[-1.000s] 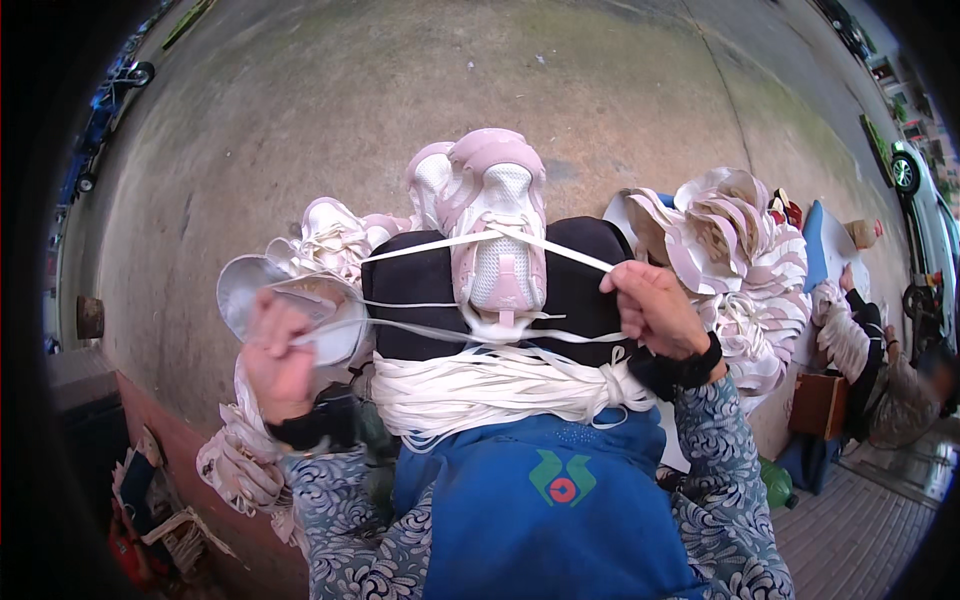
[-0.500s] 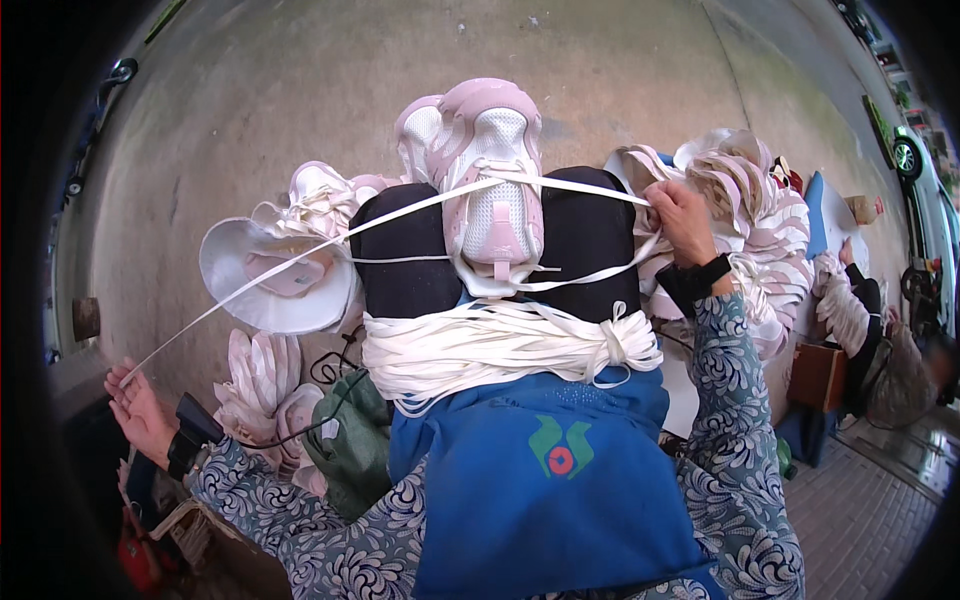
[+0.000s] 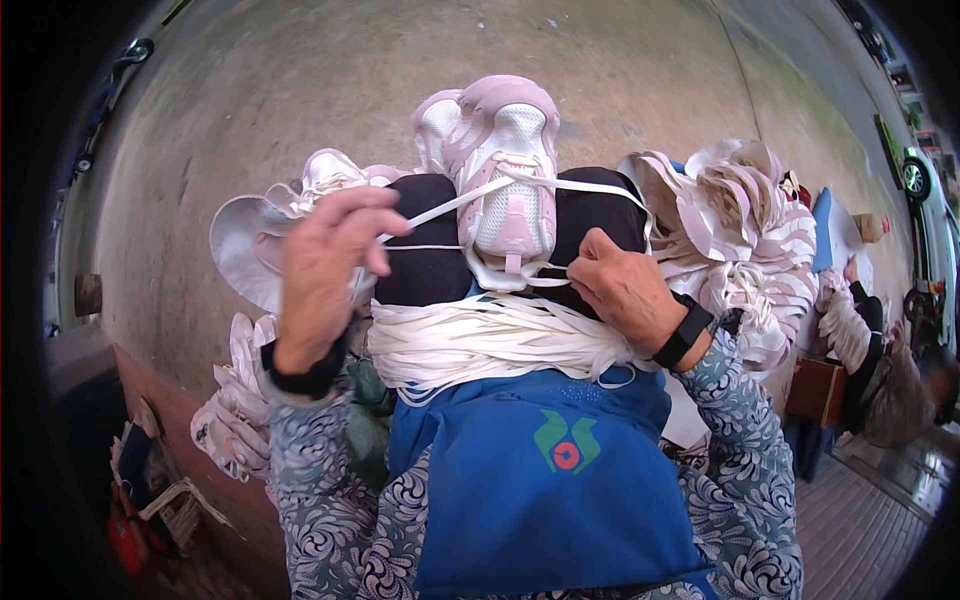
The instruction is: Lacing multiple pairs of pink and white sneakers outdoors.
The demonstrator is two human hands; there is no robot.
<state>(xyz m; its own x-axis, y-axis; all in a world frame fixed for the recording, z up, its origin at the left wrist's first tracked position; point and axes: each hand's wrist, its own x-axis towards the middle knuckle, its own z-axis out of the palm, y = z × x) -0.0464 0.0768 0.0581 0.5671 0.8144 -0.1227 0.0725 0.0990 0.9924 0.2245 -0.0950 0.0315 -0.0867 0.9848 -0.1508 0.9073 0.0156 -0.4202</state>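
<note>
White lace point(image 3: 600, 187) on a shoe point(image 3: 514, 228): right hand point(image 3: 625, 287) pinches it; left hand point(image 3: 325, 268) blurred, its grip I can't tell.

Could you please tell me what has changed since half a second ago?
The left hand has come in from far left toward the shoe; whether it grips the lace is unclear. The right hand has let go higher on the lace and moved down and inward, apparently pinching it by the shoe's near end. The shoe and bundled laces stay in place.
</note>
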